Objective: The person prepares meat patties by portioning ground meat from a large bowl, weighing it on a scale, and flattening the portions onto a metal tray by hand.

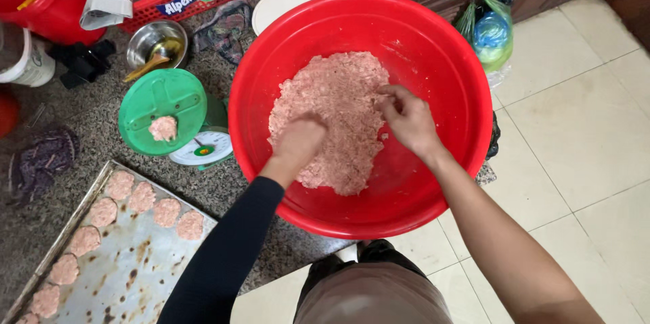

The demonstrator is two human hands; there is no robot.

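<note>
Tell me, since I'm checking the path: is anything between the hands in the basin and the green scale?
Nothing visible. Both the left hand and right hand are in the minced meat; only the red basin rim separates them from the green scale.

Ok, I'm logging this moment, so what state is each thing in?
red basin: holds pink minced mixture
left hand: pressed into the mixture
right hand: fingers pinching at the mixture
green scale: one small portion on its pan
metal tray: partly filled with patties
steel bowl: spoon inside
</note>
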